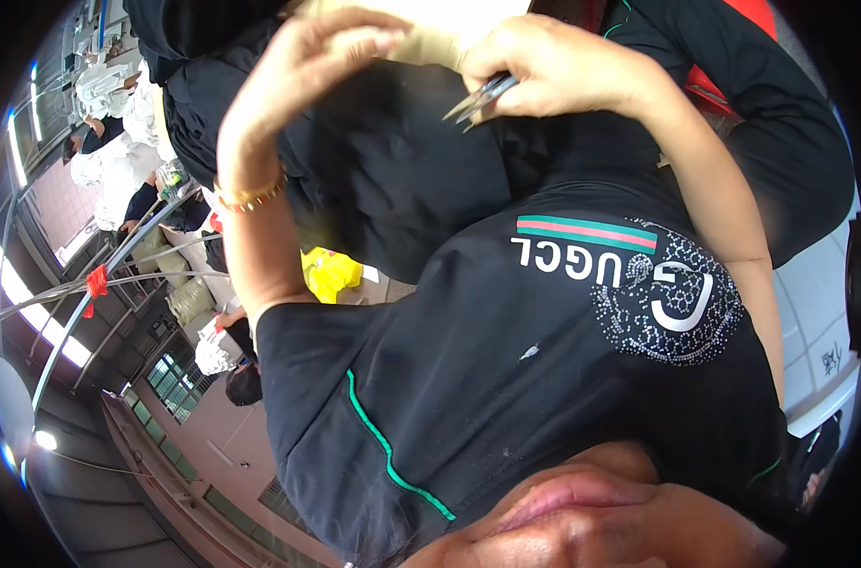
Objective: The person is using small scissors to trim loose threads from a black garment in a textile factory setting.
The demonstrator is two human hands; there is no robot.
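My right hand (568,71) is closed around small metal scissors (487,97), their pointed blades sticking out toward the left over black cloth (402,142). To its left my left hand (312,62), with a gold-coloured bracelet on the wrist, hangs over the same cloth. Its fingers look stretched out, somewhat blurred, and I make out nothing in them. The black cloth lies bunched and folded below both hands and across my lap. A pale, brightly lit surface (454,33) shows between the hands at the top edge.
A yellow plastic bag (331,275) lies beside my left arm. More black cloth with green piping (762,123) drapes at the right over something red (710,95). Metal poles (118,256) cross at the left. Beyond them, people sit among white cloth piles (118,180) and sacks (189,303).
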